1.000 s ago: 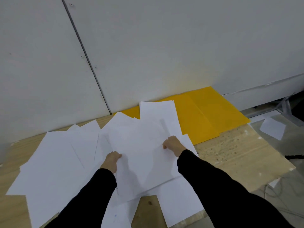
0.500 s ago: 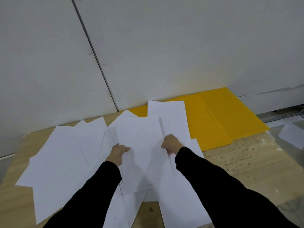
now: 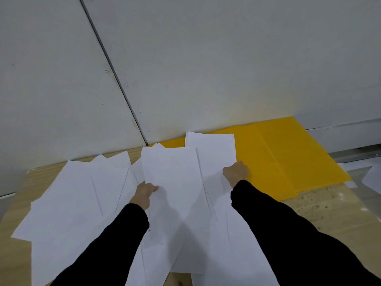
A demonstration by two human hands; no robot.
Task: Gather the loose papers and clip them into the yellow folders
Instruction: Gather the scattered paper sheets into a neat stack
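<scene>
A pale grey panelled wall rises straight from the back edge of the bench, a light wooden top with speckled marks toward its right side.

The loose papers cover the left and middle of the bench. They are white sheets fanned over one another at many angles, running from near the back edge down to the front edge, with the furthest ones overlapping the folders.

The yellow folders lie flat at the back right of the bench against the wall. They overlap each other, and their left part is hidden under the papers.

Two black sleeves reach in from the front edge.

A top sheet lies over the middle of the pile, roughly square to the viewer. The left hand pinches its left edge, with the thumb on top and the other fingers tucked beneath.

The right hand grips the right edge of the loose papers where they lie over the folders. Its fingers curl down over that edge, and the fingertips are hidden.
</scene>
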